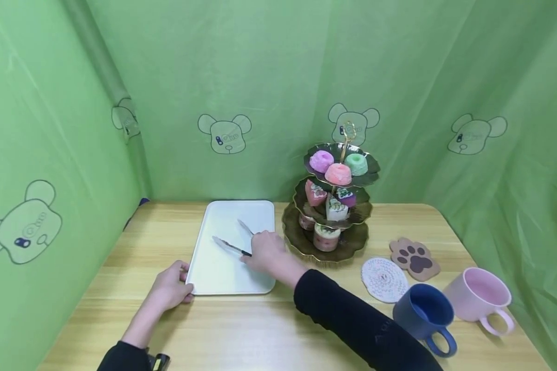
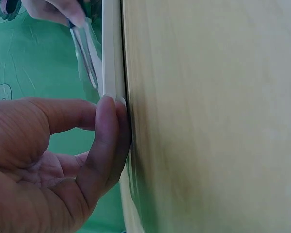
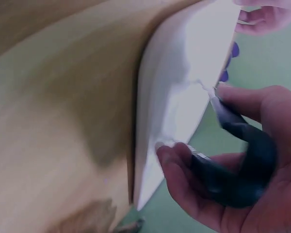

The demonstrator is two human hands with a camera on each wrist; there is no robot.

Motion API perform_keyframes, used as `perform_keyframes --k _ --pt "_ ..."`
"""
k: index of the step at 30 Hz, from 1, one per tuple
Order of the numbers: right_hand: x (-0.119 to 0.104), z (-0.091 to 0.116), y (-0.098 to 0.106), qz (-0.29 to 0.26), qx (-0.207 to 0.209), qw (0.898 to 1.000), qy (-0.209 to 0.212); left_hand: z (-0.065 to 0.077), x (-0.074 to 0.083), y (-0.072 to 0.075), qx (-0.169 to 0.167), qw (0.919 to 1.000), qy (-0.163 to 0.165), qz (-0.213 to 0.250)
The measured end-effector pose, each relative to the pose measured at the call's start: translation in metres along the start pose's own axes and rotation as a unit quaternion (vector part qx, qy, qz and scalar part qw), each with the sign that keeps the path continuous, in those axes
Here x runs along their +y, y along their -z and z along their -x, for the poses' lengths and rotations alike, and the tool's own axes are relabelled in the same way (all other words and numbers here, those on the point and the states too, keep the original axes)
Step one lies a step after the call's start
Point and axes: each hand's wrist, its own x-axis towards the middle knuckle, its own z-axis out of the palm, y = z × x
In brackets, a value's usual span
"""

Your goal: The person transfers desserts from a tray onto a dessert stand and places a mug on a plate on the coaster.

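Note:
A white rectangular tray (image 1: 229, 278) lies on the wooden table. My left hand (image 1: 169, 286) holds its near left corner, and in the left wrist view the fingertips (image 2: 106, 114) meet at the tray's rim. Over the tray, my right hand (image 1: 266, 251) grips a pair of tongs (image 1: 229, 246) with metal arms and a dark handle. The tongs' two arms stand apart with nothing between them. The right wrist view shows the dark bent handle (image 3: 259, 167) inside the right hand (image 3: 281, 141), thumb on one arm and fingers on the other.
Right of the tray stands a three-tier dark stand (image 1: 297, 239) bearing several small cakes. Further right lie a white round coaster (image 1: 384, 280) and a brown paw-print coaster (image 1: 415, 259). A blue mug (image 1: 422, 312) and a pink mug (image 1: 478, 293) stand near the right edge. Green cloth surrounds the table.

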Motion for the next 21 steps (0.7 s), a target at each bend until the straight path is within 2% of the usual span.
perform_keyframes --k 5,11,16,21 --pt "-0.014 -0.013 -0.012 0.022 0.0 1.0 -0.01 0.0 0.001 0.0 -0.002 1.0 0.007 0.001" --pt "-0.026 -0.017 -0.018 0.046 -0.007 0.999 -0.024 0.0 0.002 -0.002 -0.003 0.9999 0.01 0.005" --pt "-0.03 -0.02 -0.022 0.044 -0.014 0.998 -0.039 -0.001 0.001 -0.002 -0.005 0.9999 0.01 0.001" --pt "-0.032 -0.022 -0.026 0.04 -0.011 0.999 -0.031 -0.001 0.0 -0.001 -0.003 1.0 0.006 -0.005"
